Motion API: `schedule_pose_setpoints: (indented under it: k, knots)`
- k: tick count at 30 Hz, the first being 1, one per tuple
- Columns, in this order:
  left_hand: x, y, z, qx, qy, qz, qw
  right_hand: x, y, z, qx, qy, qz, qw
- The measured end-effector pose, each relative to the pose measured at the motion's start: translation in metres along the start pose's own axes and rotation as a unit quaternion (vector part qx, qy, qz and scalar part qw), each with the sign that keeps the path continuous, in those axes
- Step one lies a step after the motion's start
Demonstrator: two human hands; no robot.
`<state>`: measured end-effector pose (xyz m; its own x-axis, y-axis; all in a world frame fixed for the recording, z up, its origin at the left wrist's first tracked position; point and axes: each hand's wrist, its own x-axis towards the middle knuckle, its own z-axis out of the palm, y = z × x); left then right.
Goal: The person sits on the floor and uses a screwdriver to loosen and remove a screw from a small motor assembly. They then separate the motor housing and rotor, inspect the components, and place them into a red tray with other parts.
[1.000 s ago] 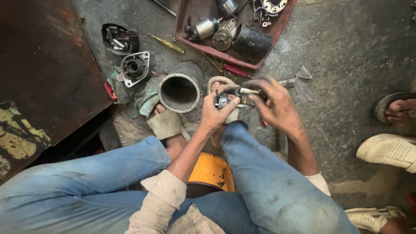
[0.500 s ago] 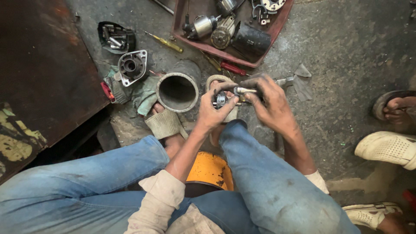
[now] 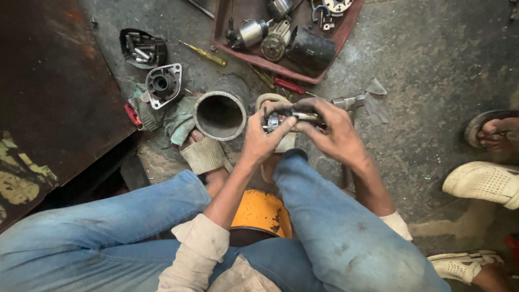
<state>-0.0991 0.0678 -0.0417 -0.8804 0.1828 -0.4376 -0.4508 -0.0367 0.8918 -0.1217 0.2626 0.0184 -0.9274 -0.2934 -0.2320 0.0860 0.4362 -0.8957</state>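
My left hand and my right hand meet over a small geared metal shaft part, both gripping it above my feet. The left fingers pinch its toothed end, and the right fingers wrap the shaft end. Just left of my hands stands an open metal cylinder housing on the concrete floor. My knees in blue jeans frame a yellow stool under me.
A red tray of motor parts lies at the top. A grey end cover, a dark dish of bolts, a yellow screwdriver, a red-handled tool and a hammer lie around. Other people's feet are at right.
My hands stay together on the part, with only small shifts of the fingers. The view has drifted slightly.
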Motion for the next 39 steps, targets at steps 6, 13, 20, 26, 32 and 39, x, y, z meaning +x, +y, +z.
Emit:
schedule_pose_setpoints:
  k: [6,13,20,26,32,39]
  knots:
    - [0.001,0.005,0.001,-0.094,0.034,-0.035,0.994,-0.014,0.020,-0.019,0.047,-0.028,0.143,0.988]
    - [-0.005,0.004,0.006,-0.086,0.034,-0.047,0.995,-0.021,0.021,-0.032,-0.008,-0.052,0.107,0.993]
    - [-0.007,0.003,0.008,-0.072,0.036,-0.061,0.995,-0.012,0.011,-0.002,-0.008,-0.080,0.005,0.997]
    - [-0.010,-0.005,-0.002,-0.041,-0.013,0.027,0.999,-0.013,0.004,-0.001,-0.010,-0.078,0.025,0.997]
    - [-0.017,0.001,-0.003,-0.109,-0.026,-0.058,0.992,-0.014,-0.004,-0.006,0.003,-0.071,-0.013,0.997]
    - [-0.018,0.043,-0.017,-0.157,-0.034,-0.126,0.979,-0.006,-0.030,-0.007,0.019,-0.086,-0.044,0.995]
